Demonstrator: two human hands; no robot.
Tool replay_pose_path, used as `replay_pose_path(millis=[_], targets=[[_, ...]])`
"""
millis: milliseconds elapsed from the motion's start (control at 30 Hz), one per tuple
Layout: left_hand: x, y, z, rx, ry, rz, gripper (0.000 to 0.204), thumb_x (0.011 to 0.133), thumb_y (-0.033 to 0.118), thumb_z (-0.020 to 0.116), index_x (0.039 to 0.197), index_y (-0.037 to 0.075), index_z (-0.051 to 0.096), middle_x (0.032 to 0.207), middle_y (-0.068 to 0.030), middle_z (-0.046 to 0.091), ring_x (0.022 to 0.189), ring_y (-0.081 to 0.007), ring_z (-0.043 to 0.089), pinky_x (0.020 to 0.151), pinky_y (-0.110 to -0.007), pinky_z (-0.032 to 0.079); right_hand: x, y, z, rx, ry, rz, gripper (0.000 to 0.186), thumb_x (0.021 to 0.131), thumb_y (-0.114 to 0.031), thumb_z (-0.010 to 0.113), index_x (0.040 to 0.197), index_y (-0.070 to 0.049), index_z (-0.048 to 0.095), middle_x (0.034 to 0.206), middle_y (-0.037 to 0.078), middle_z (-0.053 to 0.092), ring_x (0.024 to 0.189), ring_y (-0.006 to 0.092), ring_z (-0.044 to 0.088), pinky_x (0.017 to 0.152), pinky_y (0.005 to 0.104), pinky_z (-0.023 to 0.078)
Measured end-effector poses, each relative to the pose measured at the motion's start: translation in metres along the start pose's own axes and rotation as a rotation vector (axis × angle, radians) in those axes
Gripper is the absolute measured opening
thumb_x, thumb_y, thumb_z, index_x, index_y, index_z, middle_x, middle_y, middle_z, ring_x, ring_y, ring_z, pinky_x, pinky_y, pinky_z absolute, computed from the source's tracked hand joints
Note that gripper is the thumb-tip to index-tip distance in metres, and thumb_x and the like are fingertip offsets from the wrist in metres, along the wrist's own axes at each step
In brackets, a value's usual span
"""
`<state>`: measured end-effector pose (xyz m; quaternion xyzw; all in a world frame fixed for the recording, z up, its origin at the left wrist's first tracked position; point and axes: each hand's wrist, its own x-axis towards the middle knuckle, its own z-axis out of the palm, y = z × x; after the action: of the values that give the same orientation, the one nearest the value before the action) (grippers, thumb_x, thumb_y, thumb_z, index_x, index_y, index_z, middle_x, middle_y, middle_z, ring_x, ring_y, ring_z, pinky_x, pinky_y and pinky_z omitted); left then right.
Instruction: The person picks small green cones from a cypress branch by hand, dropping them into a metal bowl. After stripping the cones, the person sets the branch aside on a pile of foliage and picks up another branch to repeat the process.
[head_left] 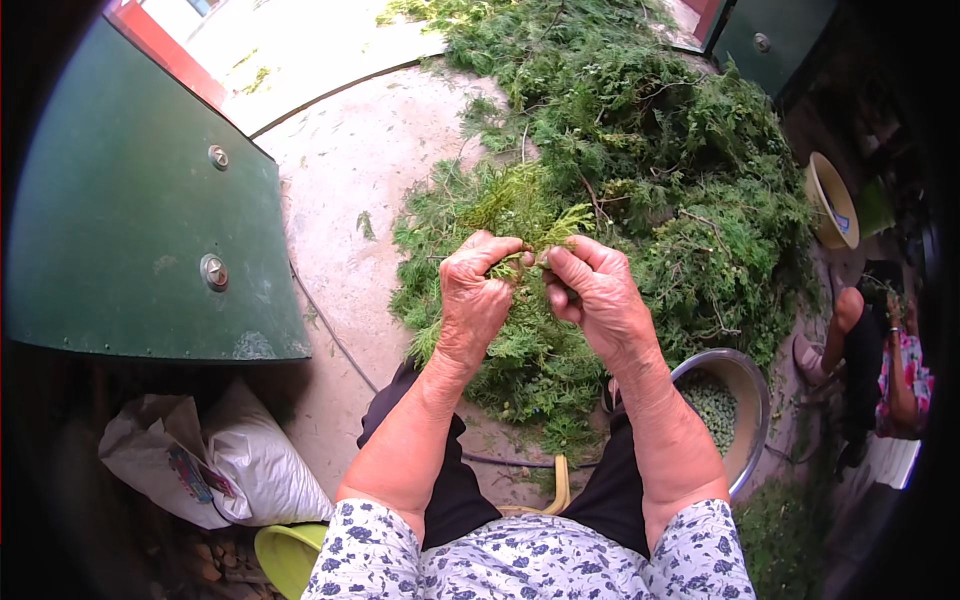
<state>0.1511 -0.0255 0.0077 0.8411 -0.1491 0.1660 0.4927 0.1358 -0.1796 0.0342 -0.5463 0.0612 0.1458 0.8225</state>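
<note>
Both of my hands are raised in front of me, close together over a heap of cut evergreen branches [640, 150]. My left hand [480, 290] has its fingers curled closed around a leafy evergreen sprig [515, 205]. Thumb and fingers of my right hand [598, 290] pinch at the same sprig, just beside the left fingertips. Whatever small piece lies between the right fingertips is too hidden to make out. By my right forearm stands a metal basin [755, 420] with many small green cones or berries [712, 410] in it.
A green metal door [150, 220] stands at the left. Below it sit white sacks [260, 455] and a yellow-green basin [285, 555]. A cable [335, 335] runs across the concrete floor [350, 170]. Another person [885, 370] sits at the far right, near a beige basin [832, 200].
</note>
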Motion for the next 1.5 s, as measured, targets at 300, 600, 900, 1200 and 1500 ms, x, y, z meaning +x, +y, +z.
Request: replay_pose_path(millis=[300, 600, 900, 1200, 1500], targets=[[0.007, 0.001, -0.003, -0.832, 0.225, -0.654, 0.018, 0.08, 0.014, 0.067, 0.093, 0.003, 0.061, 0.073, -0.0031, 0.063, 0.056, -0.0065, 0.049, 0.042, -0.019, 0.038, -0.03, -0.034, -0.086, 0.062, 0.215, -0.22, 0.015, 0.085, -0.005, 0.057, 0.099, 0.0, 0.055, 0.086, 0.007, 0.059, 0.066, 0.0086, 0.055, 0.047, 0.0181, 0.041], [0.009, -0.03, -0.016, -1.144, 0.37, -0.978, 0.01, 0.077, 0.013, 0.068, 0.082, 0.005, 0.065, 0.082, -0.0005, 0.06, 0.069, -0.0075, 0.048, 0.052, -0.02, 0.037, -0.195, 0.042, -0.277, -0.182, 0.837, 0.026, 0.02, 0.081, -0.012, 0.061, 0.098, -0.004, 0.057, 0.082, 0.001, 0.058, 0.067, 0.0098, 0.054, 0.054, 0.0209, 0.044], [0.01, -0.036, -0.017, -1.2, 0.344, -0.993, 0.023, 0.078, 0.013, 0.067, 0.097, 0.001, 0.064, 0.1, -0.0079, 0.063, 0.085, -0.0144, 0.055, 0.076, -0.026, 0.043, -0.32, 0.132, -0.401, -0.917, 1.222, 0.428, 0.025, 0.081, -0.019, 0.06, 0.097, 0.0, 0.061, 0.085, 0.006, 0.062, 0.077, 0.0156, 0.056, 0.066, 0.0327, 0.045], [0.003, -0.041, -0.018, -1.197, 0.316, -1.043, 0.023, 0.078, 0.014, 0.065, 0.096, 0.0, 0.064, 0.099, -0.009, 0.064, 0.089, -0.0185, 0.057, 0.082, -0.03, 0.043, -0.095, -0.01, -0.084, -0.476, 0.383, -0.219, 0.029, 0.084, -0.006, 0.057, 0.111, 0.003, 0.055, 0.097, 0.008, 0.06, 0.068, 0.0084, 0.06, 0.054, 0.0177, 0.045], [0.005, -0.012, -0.001, -1.095, 0.291, -0.875, 0.017, 0.078, 0.008, 0.065, 0.093, 0.0, 0.06, 0.081, -0.0006, 0.06, 0.06, -0.0073, 0.05, 0.05, -0.02, 0.04, -0.009, 0.025, -0.025, -0.423, 0.159, -0.186, 0.014, 0.084, -0.013, 0.061, 0.087, 0.001, 0.061, 0.069, -0.001, 0.057, 0.058, 0.0041, 0.055, 0.048, 0.0174, 0.041]])
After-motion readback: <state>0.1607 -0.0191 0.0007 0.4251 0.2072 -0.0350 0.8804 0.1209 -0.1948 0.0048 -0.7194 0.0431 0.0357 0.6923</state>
